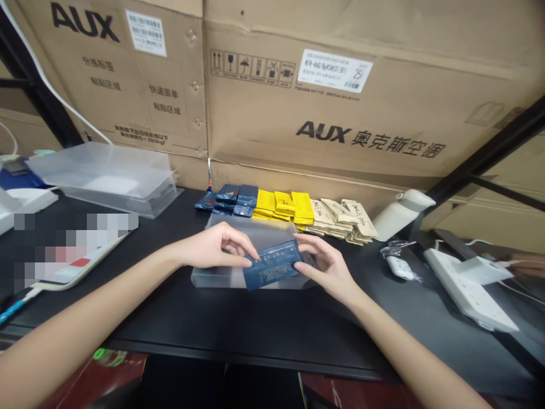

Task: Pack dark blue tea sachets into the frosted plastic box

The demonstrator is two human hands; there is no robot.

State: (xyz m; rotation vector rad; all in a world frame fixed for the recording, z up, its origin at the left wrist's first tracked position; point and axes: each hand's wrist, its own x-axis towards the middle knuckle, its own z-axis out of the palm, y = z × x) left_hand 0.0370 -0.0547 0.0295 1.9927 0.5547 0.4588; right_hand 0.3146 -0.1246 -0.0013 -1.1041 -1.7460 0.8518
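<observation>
A dark blue sachet (272, 266) with small pale print is held up between my two hands. My left hand (225, 245) pinches its left end with thumb and fingers. At the sachet's right end, my right hand (321, 261) grips it between thumb and forefinger. Directly beneath is a clear plastic box (213, 278) lying on the black table; the hands and sachet hide part of it. Behind the box stand rows of packets: dark blue sachets (227, 194) at left, yellow sachets (303, 209) in the middle, beige sachets (344, 218) at right.
Large AUX cartons (272, 119) wall off the back. More clear plastic boxes (106, 170) and a tablet-like device (85, 267) are at left. A white bottle (402, 213), a small white case (400, 267) and a power strip (464, 287) are at right.
</observation>
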